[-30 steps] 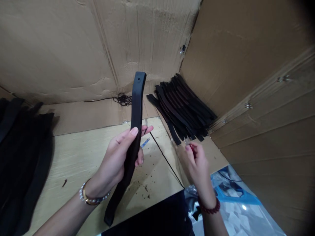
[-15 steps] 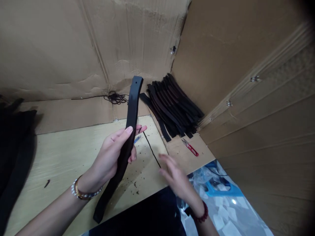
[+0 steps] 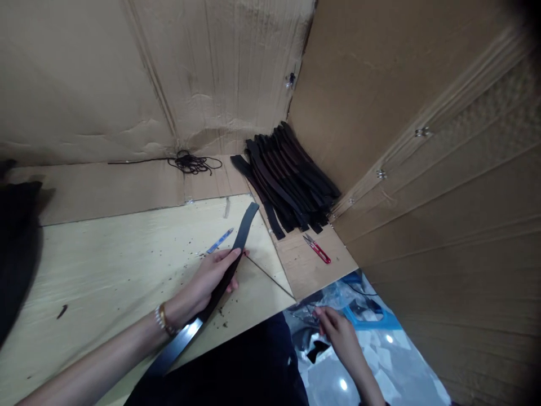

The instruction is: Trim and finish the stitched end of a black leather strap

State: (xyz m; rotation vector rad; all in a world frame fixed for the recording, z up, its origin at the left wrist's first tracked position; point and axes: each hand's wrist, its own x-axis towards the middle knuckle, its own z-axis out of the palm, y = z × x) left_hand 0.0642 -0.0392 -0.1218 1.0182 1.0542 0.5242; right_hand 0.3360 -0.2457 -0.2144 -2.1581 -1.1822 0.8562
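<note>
My left hand (image 3: 220, 270) is closed around a long, curved black strip (image 3: 245, 225), thumb on top, holding it at a slant over the pale board. The strip's lower end reaches down toward my lap. From beside the left fingers a thin dark cord (image 3: 270, 276) runs taut, down and to the right. My right hand (image 3: 332, 327), past the board's front edge, pinches the far end of this cord. A blue-and-clear pen-like piece (image 3: 220, 241) lies on the board just behind the left hand.
A pile of similar black strips (image 3: 287, 180) lies in the cardboard corner. Red-handled thread snips (image 3: 318, 249) rest in front of it. A tangle of dark cord (image 3: 192, 162) is by the back wall. Black material (image 3: 19, 242) stands at far left; a blue plastic item (image 3: 372, 318) sits below right.
My right hand has moved down and right, drawing the cord straight. My left hand and the strip have come lower, and the strip's upper end now tips further right.
</note>
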